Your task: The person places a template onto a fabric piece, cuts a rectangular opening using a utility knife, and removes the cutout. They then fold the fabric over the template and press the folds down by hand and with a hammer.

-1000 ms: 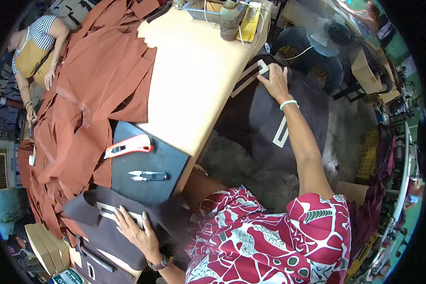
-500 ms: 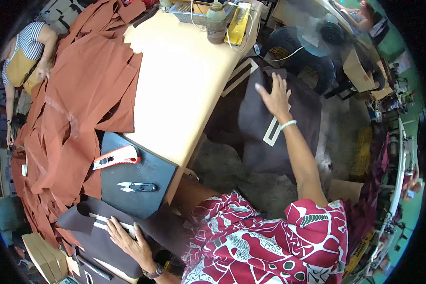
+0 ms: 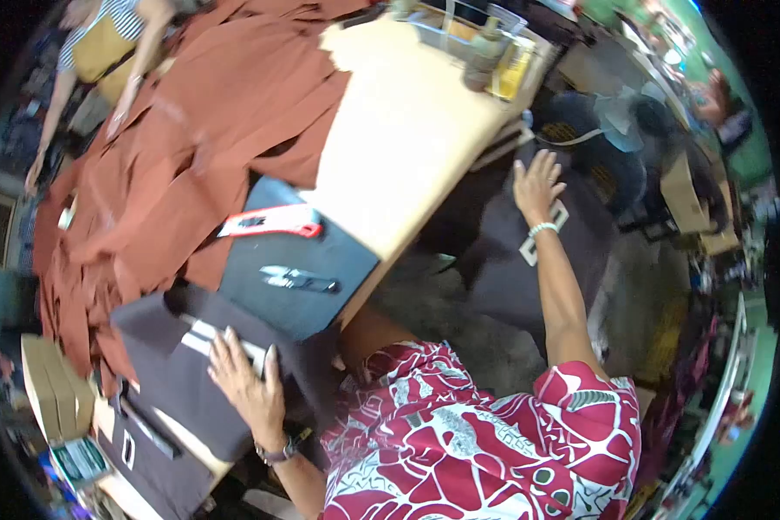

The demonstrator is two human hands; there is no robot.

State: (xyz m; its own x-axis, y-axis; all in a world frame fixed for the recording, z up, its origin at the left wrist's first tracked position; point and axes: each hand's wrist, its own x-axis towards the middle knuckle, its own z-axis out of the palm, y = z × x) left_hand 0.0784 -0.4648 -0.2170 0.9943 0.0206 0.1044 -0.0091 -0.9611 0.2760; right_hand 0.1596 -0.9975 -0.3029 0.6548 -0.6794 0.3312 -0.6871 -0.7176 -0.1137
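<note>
My left hand (image 3: 244,381), wearing a watch, lies with fingers extended on a dark brown leather-like sheet (image 3: 160,347). Under its fingertips are pale parallel strips (image 3: 201,334) on that sheet. To the right, my right hand (image 3: 537,182) is stretched out, fingers slightly apart, over another dark sheet (image 3: 511,277) that hangs beside the table. A cream rectangular frame (image 3: 529,252) lies on this sheet, partly covered by my right wrist with its beaded bracelet. Between my hands, a red-and-white utility knife (image 3: 273,222) and thread snips (image 3: 299,280) rest on a black board (image 3: 347,264).
Reddish-brown sheets (image 3: 191,156) are heaped on the left of the table (image 3: 390,113). A bottle (image 3: 484,61) and a basket (image 3: 442,30) stand at the far end. Another person (image 3: 104,56) is at the upper left. Cardboard boxes (image 3: 48,390) stand lower left.
The view has turned, shifting the table and tools up and to the right in the picture. My left hand stays at the pale strips; my right hand remains over the hanging sheet.
</note>
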